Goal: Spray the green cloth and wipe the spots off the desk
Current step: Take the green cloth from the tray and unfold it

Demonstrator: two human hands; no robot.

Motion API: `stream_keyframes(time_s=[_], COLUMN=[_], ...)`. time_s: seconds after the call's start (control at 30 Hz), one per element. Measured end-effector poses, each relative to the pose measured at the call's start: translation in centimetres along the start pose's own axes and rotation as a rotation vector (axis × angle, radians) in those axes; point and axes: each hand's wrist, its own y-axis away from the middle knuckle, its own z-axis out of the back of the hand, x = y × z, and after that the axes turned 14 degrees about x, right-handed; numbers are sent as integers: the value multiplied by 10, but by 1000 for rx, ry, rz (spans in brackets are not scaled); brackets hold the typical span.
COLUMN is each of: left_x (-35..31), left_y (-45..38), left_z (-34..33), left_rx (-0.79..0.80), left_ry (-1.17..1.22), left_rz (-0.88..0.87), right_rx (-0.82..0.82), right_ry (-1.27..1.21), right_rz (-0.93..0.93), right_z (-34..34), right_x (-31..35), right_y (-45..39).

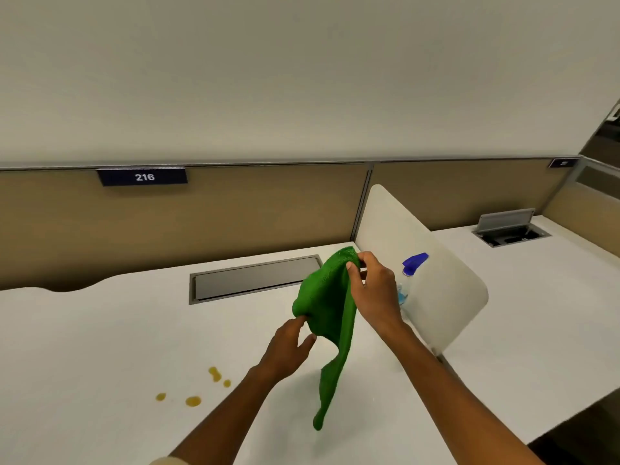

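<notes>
The green cloth (330, 317) hangs above the white desk (100, 347), held up between both hands. My right hand (372, 290) pinches its top corner. My left hand (290, 347) grips a lower fold at the cloth's left edge, and the rest drapes down toward the desk. Several yellow-orange spots (214, 374) lie on the desk to the left of my left forearm. A clear spray bottle (407, 280) with a blue trigger head stands behind my right hand, against the white divider, partly hidden by the hand.
A white divider panel (436, 283) separates this desk from the one on the right. A closed grey cable flap (255, 278) is set into the desk at the back. An open cable box (510, 229) sits in the right desk. A brown partition with sign 216 (142, 177) runs behind.
</notes>
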Motion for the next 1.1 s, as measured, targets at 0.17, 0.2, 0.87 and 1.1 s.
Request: stream_keyframes(time_s=[0.17, 0.2, 0.87, 1.1], left_x=[29, 33, 55, 44], left_y=[40, 48, 139, 136], left_z=[29, 37, 145, 153], left_rx=[-95, -119, -144, -85], left_ry=[22, 35, 614, 818], left_rz=[34, 42, -12, 5], right_rx=[39, 47, 229, 156], right_ry=[-81, -104, -604, -892], right_rz=[104, 130, 141, -198], right_z=[-21, -25, -36, -39], right_x=[55, 66, 146, 101], right_y=[13, 16, 40, 8])
